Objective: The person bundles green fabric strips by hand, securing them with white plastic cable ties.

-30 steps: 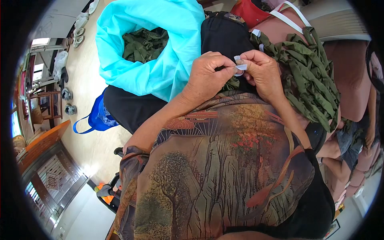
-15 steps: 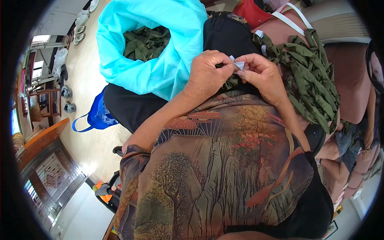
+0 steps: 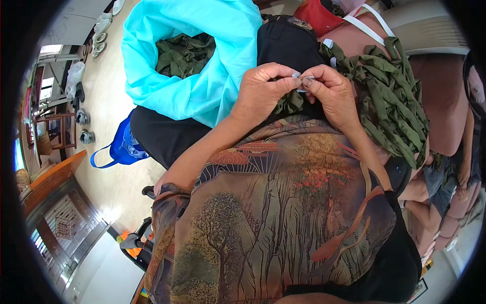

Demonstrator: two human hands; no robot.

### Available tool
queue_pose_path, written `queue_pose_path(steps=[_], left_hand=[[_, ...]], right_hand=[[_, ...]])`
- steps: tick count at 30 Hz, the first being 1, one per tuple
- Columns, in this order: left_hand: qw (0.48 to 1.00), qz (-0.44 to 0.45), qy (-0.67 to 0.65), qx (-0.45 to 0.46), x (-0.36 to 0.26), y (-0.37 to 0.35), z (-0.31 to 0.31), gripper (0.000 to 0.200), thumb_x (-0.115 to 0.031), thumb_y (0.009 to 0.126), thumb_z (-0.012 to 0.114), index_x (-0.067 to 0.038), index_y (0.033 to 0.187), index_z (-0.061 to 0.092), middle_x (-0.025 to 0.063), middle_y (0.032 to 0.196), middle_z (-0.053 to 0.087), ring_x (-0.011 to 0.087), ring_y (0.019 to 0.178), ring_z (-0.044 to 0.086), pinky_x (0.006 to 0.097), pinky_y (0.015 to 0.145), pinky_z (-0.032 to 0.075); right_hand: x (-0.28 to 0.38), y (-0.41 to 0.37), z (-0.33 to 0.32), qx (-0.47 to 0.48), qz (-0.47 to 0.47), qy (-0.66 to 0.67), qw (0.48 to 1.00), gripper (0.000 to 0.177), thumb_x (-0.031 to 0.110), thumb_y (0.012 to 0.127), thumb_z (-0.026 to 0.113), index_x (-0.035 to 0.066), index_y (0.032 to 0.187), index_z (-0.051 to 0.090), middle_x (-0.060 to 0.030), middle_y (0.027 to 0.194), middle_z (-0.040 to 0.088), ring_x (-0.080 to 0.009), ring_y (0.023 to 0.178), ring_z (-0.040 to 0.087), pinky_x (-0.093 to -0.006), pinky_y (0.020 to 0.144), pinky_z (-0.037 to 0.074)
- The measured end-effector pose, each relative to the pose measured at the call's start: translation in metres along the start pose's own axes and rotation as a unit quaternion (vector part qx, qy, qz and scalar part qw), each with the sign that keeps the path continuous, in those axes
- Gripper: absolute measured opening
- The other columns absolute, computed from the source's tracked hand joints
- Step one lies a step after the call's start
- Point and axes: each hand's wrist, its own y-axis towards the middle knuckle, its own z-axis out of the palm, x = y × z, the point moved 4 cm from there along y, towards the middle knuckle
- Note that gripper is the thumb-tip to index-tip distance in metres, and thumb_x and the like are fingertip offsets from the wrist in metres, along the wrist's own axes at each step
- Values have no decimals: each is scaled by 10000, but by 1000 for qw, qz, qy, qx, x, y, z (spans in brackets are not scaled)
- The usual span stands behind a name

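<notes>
Above my lap, my left hand (image 3: 259, 95) and my right hand (image 3: 335, 97) meet fingertip to fingertip. Both pinch a small white tag (image 3: 302, 90), mostly covered by the fingers. Dark green cloth (image 3: 289, 104) bunches just beneath the fingers; how the tag joins it is hidden. To the right hangs a twisted heap of the same green cloth (image 3: 392, 96), with white tags at its upper left end. A bright turquoise bag (image 3: 233, 45) stands left of my hands with its mouth wide, more crumpled green cloth (image 3: 182, 54) inside.
A blue bag (image 3: 121, 147) with a loop handle rests on the floor at left. Shoes (image 3: 87, 136) line the floor beyond it. A red bag (image 3: 319, 19) lies at the top. Another person's bare leg (image 3: 425, 215) and arm show at the right, by a pinkish-brown seat (image 3: 440, 101).
My fingertips have drawn closer together, and the white tag, which stuck up between them, is now folded or mostly covered. The bags and the cloth heap stay where they were.
</notes>
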Motion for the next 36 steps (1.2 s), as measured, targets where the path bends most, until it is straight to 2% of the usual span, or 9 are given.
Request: queue_pose_path(steps=[5,8,10,15,22,26,29,34,36], left_hand=[[989,91,112,11,-9,-1,3,85,-51,902,649,20,943,673,14,837,656,55,795,589,196,706,469],[997,65,14,-39,5,1,7,63,-44,870,654,18,858,647,23,736,626,75,690,558,232,614,454],[998,25,26,-53,2,1,5,83,-60,882,636,14,846,631,7,730,611,62,680,532,229,603,441],[998,-32,2,-57,9,1,2,125,-109,922,605,2,866,622,-29,734,573,29,679,481,207,593,409],[999,-31,25,-26,10,0,3,123,-118,946,596,-5,899,610,-56,760,540,12,699,447,180,610,379],[998,-2,63,-24,8,-1,4,96,-91,927,614,-5,886,613,-51,767,546,20,714,460,187,628,393],[980,105,164,-44,5,-1,4,78,-79,914,628,-7,886,615,-42,774,556,28,733,475,194,648,409],[980,113,162,-39,2,-1,5,77,-73,909,634,-3,887,611,-32,791,576,34,751,496,200,665,422],[991,78,104,-16,3,1,7,88,-82,917,626,-2,882,612,-31,797,583,33,753,502,199,663,422]], right_hand=[[-2,2,0,-12,53,64,996,97,105,916,638,28,919,578,-23,799,634,-48,626,535,-183,514,413],[-2,2,0,-2,47,110,993,118,83,898,655,40,882,547,-27,810,636,-56,637,551,-187,512,418],[-1,2,3,4,25,136,990,134,53,885,663,52,853,533,-20,815,631,-61,647,551,-193,527,431],[5,-2,9,-48,-99,-122,986,123,-24,821,669,44,886,590,-9,814,621,-70,671,551,-219,590,462],[20,-1,18,-84,-293,-384,872,209,-39,769,644,47,960,646,-77,799,597,-180,648,578,-283,612,485],[16,1,14,-69,-229,-339,910,141,-25,775,623,30,902,648,-69,783,606,-160,646,573,-283,593,465],[11,3,10,-50,-116,-244,961,76,1,780,613,18,847,646,-24,746,592,-109,645,549,-253,569,429],[13,1,1,15,109,-73,991,59,20,775,611,14,828,635,66,732,554,-33,653,481,-206,571,382],[4,2,-4,33,120,7,992,75,11,769,617,14,843,630,65,752,567,-31,651,473,-201,590,386]])
